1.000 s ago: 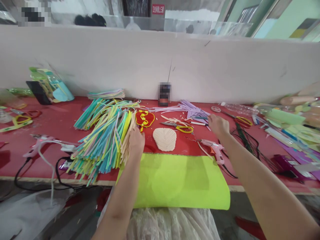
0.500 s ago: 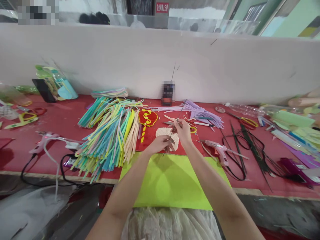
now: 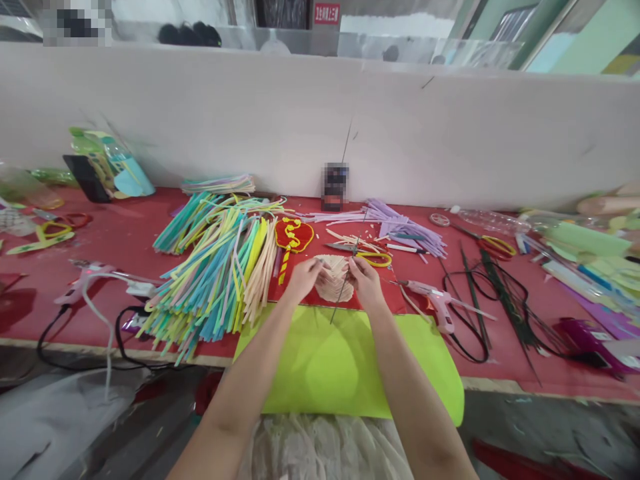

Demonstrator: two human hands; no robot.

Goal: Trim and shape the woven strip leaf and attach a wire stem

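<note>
A cream, ribbed piece, shaped like a petal and apparently built from fuzzy stems, is between my hands. My left hand pinches its upper left edge. At the upper right edge, the fingers of my right hand are closed on the same piece. A thin dark wire runs slantwise across its front, passing by my right fingertips; whether they grip the wire too I cannot tell. Just beyond my hands lie yellow-handled scissors. A red and yellow fuzzy-stem ornament rests left of the piece.
Bundles of coloured fuzzy stems cover the left side. Purple stems lie at the back. Glue guns stand both left and right, with trailing cords. A yellow-green sheet hangs over the table's front edge.
My hands have moved apart to either side of the cream piece and now hold its edges. Before, both were on the wire above it. The scissors' handles are more exposed.
</note>
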